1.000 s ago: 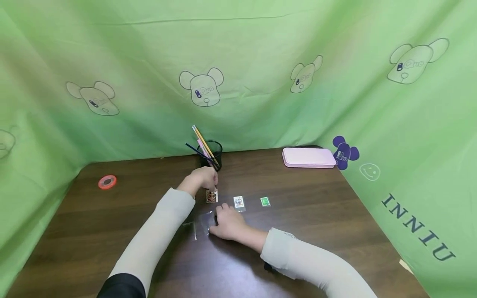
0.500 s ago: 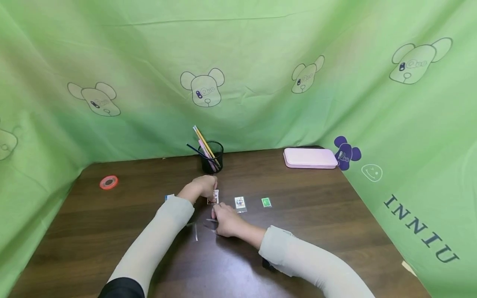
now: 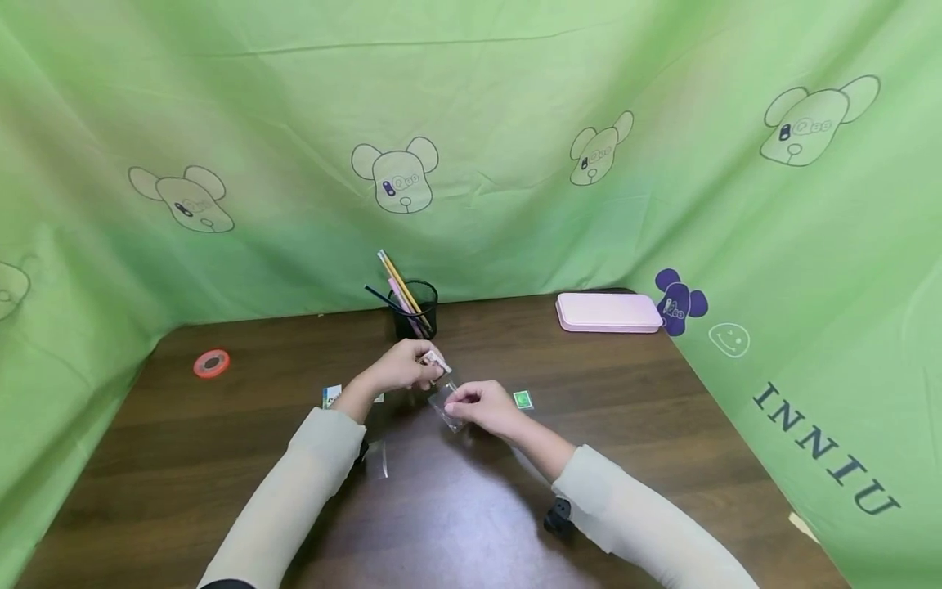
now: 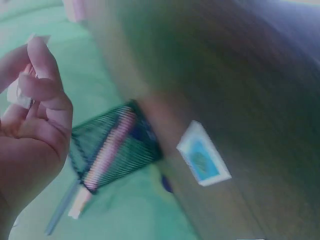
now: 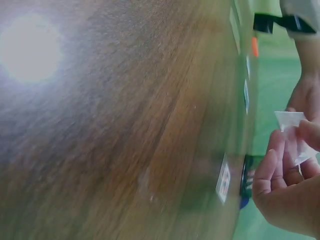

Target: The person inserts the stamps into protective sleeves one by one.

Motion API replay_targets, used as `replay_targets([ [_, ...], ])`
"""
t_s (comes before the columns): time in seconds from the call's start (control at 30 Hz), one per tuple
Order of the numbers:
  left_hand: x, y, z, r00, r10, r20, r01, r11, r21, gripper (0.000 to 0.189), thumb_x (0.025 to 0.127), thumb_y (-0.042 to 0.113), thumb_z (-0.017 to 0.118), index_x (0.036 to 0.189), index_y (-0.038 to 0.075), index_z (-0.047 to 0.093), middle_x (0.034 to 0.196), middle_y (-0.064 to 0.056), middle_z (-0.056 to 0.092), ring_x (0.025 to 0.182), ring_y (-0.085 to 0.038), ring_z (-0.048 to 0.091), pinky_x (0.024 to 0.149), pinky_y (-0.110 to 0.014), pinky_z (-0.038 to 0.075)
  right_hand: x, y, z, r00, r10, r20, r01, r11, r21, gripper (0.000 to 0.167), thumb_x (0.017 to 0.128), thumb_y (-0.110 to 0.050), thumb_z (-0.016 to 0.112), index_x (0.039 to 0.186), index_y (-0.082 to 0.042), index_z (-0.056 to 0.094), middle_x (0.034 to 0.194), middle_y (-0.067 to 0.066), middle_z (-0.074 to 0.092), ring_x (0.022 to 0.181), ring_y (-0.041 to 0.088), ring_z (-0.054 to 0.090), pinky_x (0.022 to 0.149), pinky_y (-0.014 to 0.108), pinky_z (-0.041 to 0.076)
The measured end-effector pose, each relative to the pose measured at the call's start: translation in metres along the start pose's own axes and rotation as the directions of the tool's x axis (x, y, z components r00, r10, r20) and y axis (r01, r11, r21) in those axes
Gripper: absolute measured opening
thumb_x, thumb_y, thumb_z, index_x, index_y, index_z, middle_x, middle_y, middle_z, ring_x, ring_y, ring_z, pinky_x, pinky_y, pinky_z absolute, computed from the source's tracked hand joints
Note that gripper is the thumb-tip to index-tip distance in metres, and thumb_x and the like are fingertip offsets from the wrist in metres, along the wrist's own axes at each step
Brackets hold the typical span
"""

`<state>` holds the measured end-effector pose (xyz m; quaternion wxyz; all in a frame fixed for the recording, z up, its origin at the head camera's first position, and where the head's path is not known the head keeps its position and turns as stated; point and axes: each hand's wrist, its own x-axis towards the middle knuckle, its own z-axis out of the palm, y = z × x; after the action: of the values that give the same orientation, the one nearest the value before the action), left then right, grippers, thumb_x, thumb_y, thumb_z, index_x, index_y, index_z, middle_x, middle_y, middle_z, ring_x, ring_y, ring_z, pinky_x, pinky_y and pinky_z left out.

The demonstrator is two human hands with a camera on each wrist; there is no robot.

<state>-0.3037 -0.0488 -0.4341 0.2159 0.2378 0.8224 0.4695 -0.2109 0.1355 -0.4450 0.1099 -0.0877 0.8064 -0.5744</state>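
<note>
My left hand [image 3: 397, 366] is raised over the middle of the table and pinches a small postage stamp [image 3: 434, 360] with a white border. Just to its right, my right hand [image 3: 487, 406] holds a small clear plastic sleeve [image 3: 444, 409] between thumb and fingers, its upper end close below the stamp. In the right wrist view the sleeve [image 5: 290, 121] stands tilted in the right fingers. The left wrist view shows part of the held stamp [image 4: 20, 95] behind the left fingers. Another clear sleeve [image 3: 378, 460] lies on the table beside my left forearm.
A green stamp [image 3: 522, 399] lies right of my hands, and a blue-and-white stamp [image 3: 332, 396] lies left, partly covered. Behind stand a black mesh pen cup [image 3: 423, 311] with pencils and a pink pencil case [image 3: 609, 312]. A red round object [image 3: 211, 363] sits far left.
My left hand has picked the stamp up from the table. My right hand has lifted the sleeve and moved right, now covering the spot of the middle stamp.
</note>
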Motion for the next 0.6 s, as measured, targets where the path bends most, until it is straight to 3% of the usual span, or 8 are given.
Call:
replay_targets([
  [0.13,-0.015,0.016,-0.002,0.997,0.033,-0.076,-0.043,0.990,-0.137,0.016,0.088,0.013,0.065,0.099,0.002,0.062,0.078,-0.011,0.067,0.065,-0.022,0.065,0.049,-0.030,0.045,-0.003,-0.004,-0.008,0.999,0.013,-0.042,-0.010,0.998,0.062,0.020,0.086,-0.008,0.066,0.097,0.009,0.067,0.078,0.009,0.066,0.072,0.012,0.057,0.066,0.028,0.049],
  [0.3,-0.025,0.026,0.002,0.987,0.028,-0.155,-0.056,0.982,-0.182,0.021,0.087,0.015,0.068,0.101,0.001,0.063,0.079,-0.008,0.068,0.071,-0.026,0.066,0.050,-0.031,0.044,0.001,0.007,-0.012,0.998,-0.001,-0.066,0.009,0.994,0.112,0.025,0.088,-0.014,0.066,0.100,0.008,0.067,0.084,0.016,0.069,0.077,0.020,0.063,0.070,0.033,0.053],
  [0.5,-0.029,0.030,0.013,0.981,0.046,-0.187,-0.086,0.973,-0.214,0.019,0.086,0.009,0.068,0.099,-0.003,0.063,0.082,-0.014,0.068,0.057,-0.015,0.054,0.049,-0.028,0.041,-0.004,0.009,-0.013,0.999,0.017,-0.040,-0.010,0.989,0.147,0.027,0.089,-0.014,0.064,0.101,0.010,0.066,0.083,0.013,0.070,0.074,0.013,0.064,0.072,0.030,0.053],
  [0.6,-0.037,0.040,0.016,0.980,0.065,-0.186,-0.108,0.968,-0.228,0.017,0.085,0.004,0.067,0.097,-0.006,0.062,0.081,-0.018,0.067,0.052,-0.011,0.046,0.047,-0.023,0.038,-0.005,0.010,-0.013,0.999,0.027,-0.017,-0.024,0.988,0.151,0.026,0.090,-0.012,0.063,0.102,0.011,0.066,0.082,0.010,0.070,0.073,0.010,0.063,0.071,0.026,0.052],
])
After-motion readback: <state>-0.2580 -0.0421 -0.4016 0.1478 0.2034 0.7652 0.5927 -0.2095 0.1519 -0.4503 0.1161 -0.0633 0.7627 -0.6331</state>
